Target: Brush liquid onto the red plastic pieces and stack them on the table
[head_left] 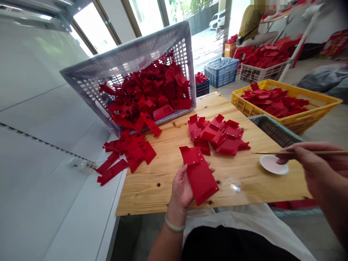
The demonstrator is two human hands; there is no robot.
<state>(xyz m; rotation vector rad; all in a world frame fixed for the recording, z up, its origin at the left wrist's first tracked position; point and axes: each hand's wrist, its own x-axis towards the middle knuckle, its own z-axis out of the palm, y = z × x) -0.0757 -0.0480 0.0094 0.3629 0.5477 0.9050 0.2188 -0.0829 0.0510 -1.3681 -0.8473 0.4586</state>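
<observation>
My left hand (181, 186) is closed round the left edge of a flat red part (202, 177), holding it above the front of the wooden table (163, 195). Between the fingers of my right hand (312, 163) is a thin brush (288, 153), its tip pointing left. Just below the brush lies a small white dish (272, 166), partly behind my fingertips. A pile of similar red parts (225, 136) rests beyond the held one. More loose red pieces (133, 152) spread at the table's left edge.
A tilted grey crate (191, 72) full of red pieces stands at the back left. Beyond the table's right edge is a yellow crate (323, 99) of red parts. Blue (223, 74) and white (261, 74) crates stand farther back, near a seated person (250, 23).
</observation>
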